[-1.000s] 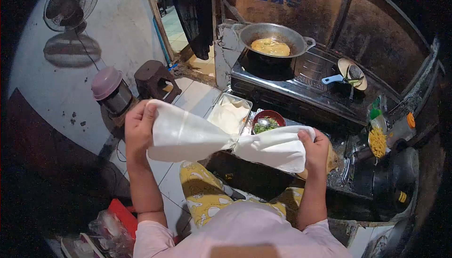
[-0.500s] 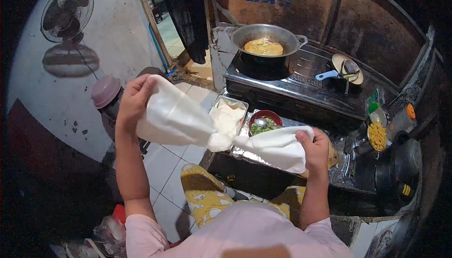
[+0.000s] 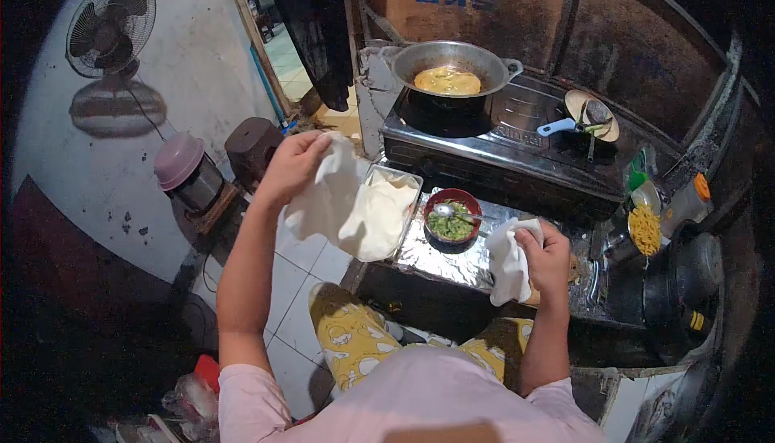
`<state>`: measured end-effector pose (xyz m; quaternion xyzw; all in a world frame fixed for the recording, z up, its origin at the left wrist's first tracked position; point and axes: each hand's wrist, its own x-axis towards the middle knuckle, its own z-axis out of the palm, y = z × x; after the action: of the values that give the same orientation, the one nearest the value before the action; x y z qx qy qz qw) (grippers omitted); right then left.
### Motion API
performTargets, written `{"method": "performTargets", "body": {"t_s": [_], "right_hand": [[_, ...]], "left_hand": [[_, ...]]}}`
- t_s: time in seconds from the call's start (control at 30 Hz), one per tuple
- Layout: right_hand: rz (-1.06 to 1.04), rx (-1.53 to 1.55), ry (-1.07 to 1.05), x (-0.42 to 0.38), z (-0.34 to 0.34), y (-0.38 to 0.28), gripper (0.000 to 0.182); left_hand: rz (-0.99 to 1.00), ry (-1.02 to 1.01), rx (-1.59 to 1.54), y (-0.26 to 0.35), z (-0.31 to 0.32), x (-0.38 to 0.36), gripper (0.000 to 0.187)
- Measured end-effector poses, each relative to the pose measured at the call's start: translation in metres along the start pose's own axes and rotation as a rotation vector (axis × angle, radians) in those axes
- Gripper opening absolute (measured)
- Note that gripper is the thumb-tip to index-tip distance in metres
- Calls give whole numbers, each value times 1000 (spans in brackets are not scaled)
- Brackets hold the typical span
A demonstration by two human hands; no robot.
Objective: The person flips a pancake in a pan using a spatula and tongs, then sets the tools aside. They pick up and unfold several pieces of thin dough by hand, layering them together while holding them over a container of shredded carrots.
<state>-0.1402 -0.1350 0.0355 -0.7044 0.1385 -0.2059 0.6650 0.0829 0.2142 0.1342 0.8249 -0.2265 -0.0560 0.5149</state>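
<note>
My left hand (image 3: pixel 292 167) pinches the upper edge of a thin, pale dough sheet (image 3: pixel 323 201), which hangs down beside a clear tray. More pale dough sheets (image 3: pixel 391 201) lie in that tray (image 3: pixel 421 186); where the hanging sheet ends against them is hard to make out. In my right hand (image 3: pixel 547 264) is a smaller, crumpled piece of dough (image 3: pixel 508 264), gripped between thumb and fingers above the foil. Between the hands stands a red bowl (image 3: pixel 429 231) of chopped green filling (image 3: pixel 449 226), with a metal spoon (image 3: pixel 446 210) resting in it.
Foil (image 3: pixel 424 261) covers the low surface under the bowl. Behind it, a wok (image 3: pixel 412 59) with a frying yellow item (image 3: pixel 446 80) sits on the stove (image 3: pixel 517 132). A blue-handled utensil (image 3: pixel 557 127) lies to its right. Yellow pieces (image 3: pixel 645 229) fill a container at right.
The dough stretched between my hands, bunched in the middle, is now two separate pieces. My left hand has moved right, and the foil and bowl show more fully.
</note>
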Motion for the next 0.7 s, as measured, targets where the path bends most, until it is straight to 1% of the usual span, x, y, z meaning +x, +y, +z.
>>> {"method": "performTargets", "body": {"t_s": [0.03,0.1,0.13,0.17,0.23,0.3,0.37,0.4,0.47,0.5,0.57,0.6,0.67,0.7], "right_hand": [[0,-3,0,0,0,1,14],[-43,-60,-12,-1,0,1,14],[-43,-61,-10,-1,2,2,14],[-17,-45,-17,-2,4,1,14],[8,-32,-18,-5,10,-2,14],[49,-63,-68,-6,19,-10,15],[37,-106,-98,-4,25,-16,16],[28,-105,-133,-2,28,-18,17],[32,-75,-186,4,29,-16,17],[34,-84,-187,8,30,-15,17],[-52,-169,-278,19,33,-18,16],[-53,-176,-281,24,36,-22,16],[-115,-361,-330,35,42,-32,17],[-118,-365,-333,37,48,-44,17]], "left_hand": [[0,-1,-3,-7,6,5,28],[58,111,-450,-20,21,16,30],[16,198,-457,-28,26,17,30],[-2,259,-382,-35,31,12,32],[-155,327,16,-93,36,15,36],[-179,392,137,-157,60,4,37],[-327,344,146,-233,78,-6,40],[-327,343,139,-245,83,-15,40],[-351,464,285,-259,91,-26,47],[-355,462,278,-242,91,-32,47],[-438,450,504,-171,82,-54,52],[-325,522,592,-161,86,-65,51],[-157,481,471,-155,104,-81,44],[-187,356,87,-154,124,-88,40]]}}
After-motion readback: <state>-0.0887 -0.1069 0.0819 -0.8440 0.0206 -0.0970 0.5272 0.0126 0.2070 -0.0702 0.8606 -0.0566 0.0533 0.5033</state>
